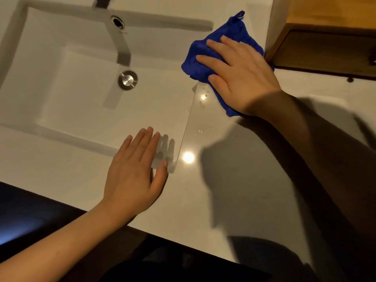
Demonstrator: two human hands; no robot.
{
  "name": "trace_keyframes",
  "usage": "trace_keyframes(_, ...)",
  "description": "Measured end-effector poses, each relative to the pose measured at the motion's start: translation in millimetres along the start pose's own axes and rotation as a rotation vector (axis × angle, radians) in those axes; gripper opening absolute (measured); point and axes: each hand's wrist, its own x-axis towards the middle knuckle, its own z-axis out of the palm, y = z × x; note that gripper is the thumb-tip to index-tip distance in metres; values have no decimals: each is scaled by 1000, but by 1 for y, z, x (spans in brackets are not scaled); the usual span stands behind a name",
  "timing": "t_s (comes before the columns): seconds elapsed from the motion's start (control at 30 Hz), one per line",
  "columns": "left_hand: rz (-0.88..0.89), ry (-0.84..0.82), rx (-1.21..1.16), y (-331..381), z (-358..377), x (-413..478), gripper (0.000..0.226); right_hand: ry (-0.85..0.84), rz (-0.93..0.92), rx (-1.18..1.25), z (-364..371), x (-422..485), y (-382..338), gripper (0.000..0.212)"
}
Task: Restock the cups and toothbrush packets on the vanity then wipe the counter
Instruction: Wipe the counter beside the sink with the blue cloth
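While the right hand presses flat on a crumpled blue cloth, left hand open and empty, glossy white surface by the sink's right edge.

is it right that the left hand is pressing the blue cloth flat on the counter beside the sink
Not quite: the head view shows the right hand pressing the blue cloth flat on the counter beside the sink. The left hand rests bare near the sink's front corner.

Counter in the middle of the frame is bare, lots of room for me to move. Upper right, the wooden box walls it off, and the sink drops away on the left.
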Motion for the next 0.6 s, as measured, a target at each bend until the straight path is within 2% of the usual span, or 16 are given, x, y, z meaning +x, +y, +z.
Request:
trace_keyframes(0.17, -9, -19, 3, 0, -1, 0, 61, -28, 7, -15, 1, -8, -6, 54)
trace_keyframes(0.43, -9, -12, -1, 0, -1, 1, 64, -24, -1, -18, 11, -36, -29, 50)
trace_keyframes(0.5, -12, -11, -1, -1, 0, 0, 65, 9, -4, -17, 15, -48, -39, 48)
trace_keyframes(0.6, -5, 6, -7, -3, 2, 0, 66, 154, -26, -25, 24, -73, -55, 43)
